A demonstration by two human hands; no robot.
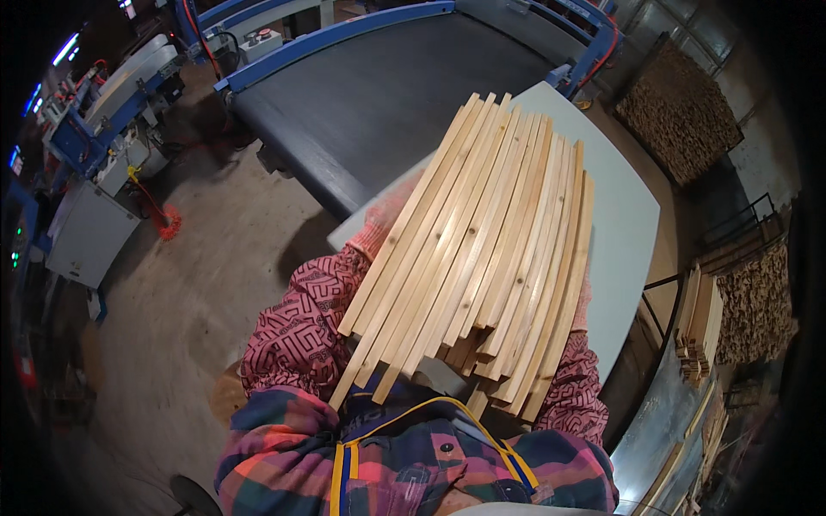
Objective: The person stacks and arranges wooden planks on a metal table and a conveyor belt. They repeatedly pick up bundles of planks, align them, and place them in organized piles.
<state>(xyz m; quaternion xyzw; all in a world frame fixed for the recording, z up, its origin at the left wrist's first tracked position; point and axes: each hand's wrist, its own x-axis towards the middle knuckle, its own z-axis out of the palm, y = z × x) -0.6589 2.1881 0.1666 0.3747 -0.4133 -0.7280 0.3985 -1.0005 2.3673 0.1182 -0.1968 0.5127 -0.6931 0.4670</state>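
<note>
A thick bundle of pale wooden strips [469,232] lies lengthwise in front of my chest, its near ends uneven and close to my apron. My left hand [391,211], in a pinkish glove, holds the bundle along its left side; the fingers are partly hidden and blurred. On the opposite side my right hand [583,305] supports the strips, mostly covered by them, with only a bit of pink at the edge. Under the far part of the bundle is a pale grey-green tabletop [624,215].
Beyond the tabletop is a wide black conveyor belt [387,86] in a blue frame. Stacked wood [680,112] stands at the far right, with more strips [701,322] beside a metal surface [658,430]. A grey machine cabinet [90,232] stands on the left.
</note>
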